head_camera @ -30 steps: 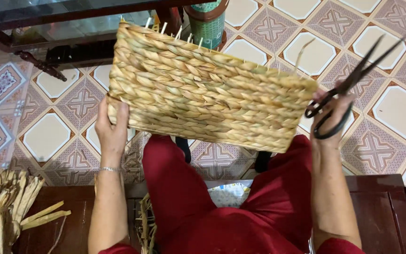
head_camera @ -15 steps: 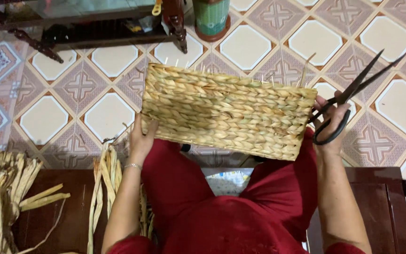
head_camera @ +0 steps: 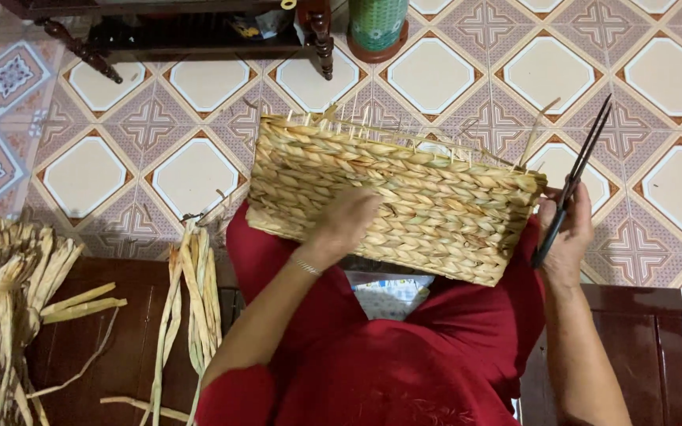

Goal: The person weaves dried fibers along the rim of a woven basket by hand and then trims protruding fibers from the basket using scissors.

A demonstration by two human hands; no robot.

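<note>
Currently: woven basket [head_camera: 404,201] on lap, open tiled floor [head_camera: 191,173] beyond its far edge.
Left hand [head_camera: 345,221] flat on basket's side; right hand [head_camera: 566,237] grips black scissors [head_camera: 574,177] against its right end.

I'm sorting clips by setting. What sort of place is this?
Likely a home used for basket weaving: patterned floor tiles, dark wooden furniture, bundles of dried straw, and a woven basket on the person's lap.

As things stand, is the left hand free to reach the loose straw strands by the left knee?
Probably yes. The left hand lies flat on the woven basket and grips nothing, and nothing blocks the way down to the straw strands. The right hand has the scissors.
</note>
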